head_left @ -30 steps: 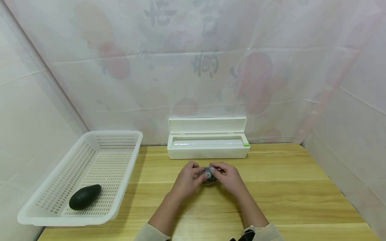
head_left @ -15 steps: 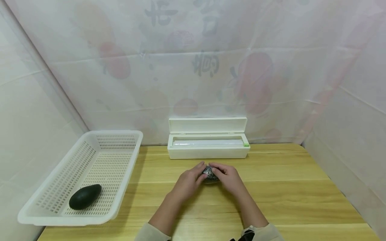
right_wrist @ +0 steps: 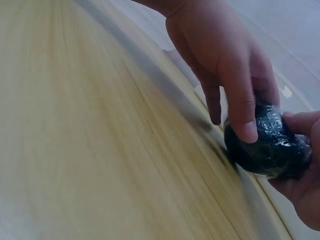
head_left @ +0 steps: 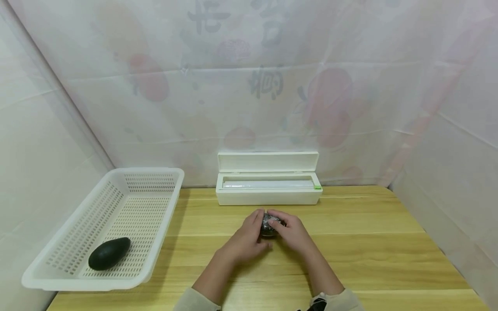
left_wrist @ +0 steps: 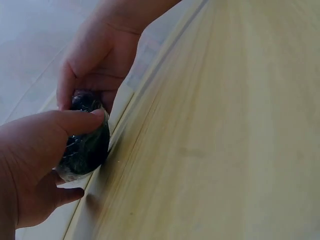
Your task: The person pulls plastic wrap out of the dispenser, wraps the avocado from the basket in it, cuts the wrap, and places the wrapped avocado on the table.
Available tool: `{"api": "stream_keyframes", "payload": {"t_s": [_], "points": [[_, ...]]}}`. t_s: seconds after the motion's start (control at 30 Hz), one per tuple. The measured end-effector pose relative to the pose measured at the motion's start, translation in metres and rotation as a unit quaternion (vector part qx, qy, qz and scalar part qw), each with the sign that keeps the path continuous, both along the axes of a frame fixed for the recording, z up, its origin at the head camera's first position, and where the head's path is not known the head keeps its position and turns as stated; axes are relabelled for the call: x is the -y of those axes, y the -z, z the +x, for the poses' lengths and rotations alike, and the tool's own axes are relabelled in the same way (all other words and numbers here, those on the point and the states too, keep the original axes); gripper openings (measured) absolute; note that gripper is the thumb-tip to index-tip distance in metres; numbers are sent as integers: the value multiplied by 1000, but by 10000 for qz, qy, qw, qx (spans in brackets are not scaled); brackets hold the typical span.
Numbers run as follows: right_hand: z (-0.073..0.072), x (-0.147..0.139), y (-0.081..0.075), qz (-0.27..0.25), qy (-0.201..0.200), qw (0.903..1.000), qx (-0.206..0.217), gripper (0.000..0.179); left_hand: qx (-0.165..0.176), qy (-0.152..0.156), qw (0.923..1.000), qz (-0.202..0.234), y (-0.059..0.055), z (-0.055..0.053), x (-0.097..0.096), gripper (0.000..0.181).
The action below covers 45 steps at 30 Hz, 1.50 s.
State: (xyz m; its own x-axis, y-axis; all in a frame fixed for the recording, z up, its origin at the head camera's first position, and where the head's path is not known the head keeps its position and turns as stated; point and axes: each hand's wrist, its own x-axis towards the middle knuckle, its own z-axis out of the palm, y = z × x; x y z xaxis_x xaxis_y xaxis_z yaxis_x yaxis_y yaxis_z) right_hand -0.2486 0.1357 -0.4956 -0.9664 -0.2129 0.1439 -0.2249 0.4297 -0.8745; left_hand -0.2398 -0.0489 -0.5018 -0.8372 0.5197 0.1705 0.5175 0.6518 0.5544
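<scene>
While both hands meet near the middle of the wood-grain table (head_left: 369, 250), we find between them a film-wrapped avocado (right_wrist: 272, 150), dark green under clear plastic that glints and wrinkles. We see the left hand (head_left: 246, 237) with its fingers fairly straight, laid against the left side of the fruit, and its thumb apart from it, pointing rightward on the near side. The right hand (head_left: 293, 232) is clamped on the fruit, its thumb across the top and its fingers round the far side. We cannot tell whether the fruit rests on the table or is held just above it. Just beyond the hands we have a white dispenser box (head_left: 268, 198), its lid (head_left: 268, 162) raised, with a film roll (head_left: 268, 184) lying inside and a green slider (head_left: 317, 187) at the right end. Well to the left, a white perforated plastic basket (head_left: 85, 284) holds an unwrapped avocado (head_left: 110, 253), lying on its side near the front wall. Behind the table we face a pale cloth backdrop (head_left: 241, 95) with faded red prints and grey characters, and light sleeves (head_left: 196, 301) show at the bottom edge.
</scene>
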Motion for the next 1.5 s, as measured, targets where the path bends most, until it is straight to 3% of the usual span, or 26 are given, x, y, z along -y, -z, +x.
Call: {"api": "stream_keyframes", "payload": {"t_s": [0.17, 0.43, 0.57, 0.77, 0.9, 1.0, 1.27, 1.37, 1.5], "points": [[-1, 2, 3, -89, 21, 9998, 172, 38, -144, -104, 9998, -104, 0, 0, 0, 97], [-1, 5, 2, -28, 107, 9994, 322, 42, -309, -288, 9991, 3, 3, -5, 2, 75], [-1, 2, -1, -185, -38, 9989, 435, 40, -455, -349, 9982, -160, 3, -7, 3, 70], [-2, -1, -3, -329, -67, 9994, -47, 30, -428, -370, 9981, -258, -1, -5, 3, 63], [2, 1, -11, -518, 140, 9984, -192, 22, -336, -146, 9993, -97, 0, -6, 2, 59], [8, 3, -22, -711, 323, 9969, 53, 18, -265, 54, 9996, 40, 0, -7, 2, 56], [-3, 1, -3, -1487, 807, 9826, 767, 13, 163, 273, 9975, 625, -2, -5, 4, 47], [-4, 0, -2, -1469, 853, 9821, 814, 15, 142, 168, 9960, 866, -2, -5, 4, 46], [-4, 0, 0, -1187, 728, 9886, 571, 24, 408, -335, 9912, 1211, -2, -6, 4, 47]]}}
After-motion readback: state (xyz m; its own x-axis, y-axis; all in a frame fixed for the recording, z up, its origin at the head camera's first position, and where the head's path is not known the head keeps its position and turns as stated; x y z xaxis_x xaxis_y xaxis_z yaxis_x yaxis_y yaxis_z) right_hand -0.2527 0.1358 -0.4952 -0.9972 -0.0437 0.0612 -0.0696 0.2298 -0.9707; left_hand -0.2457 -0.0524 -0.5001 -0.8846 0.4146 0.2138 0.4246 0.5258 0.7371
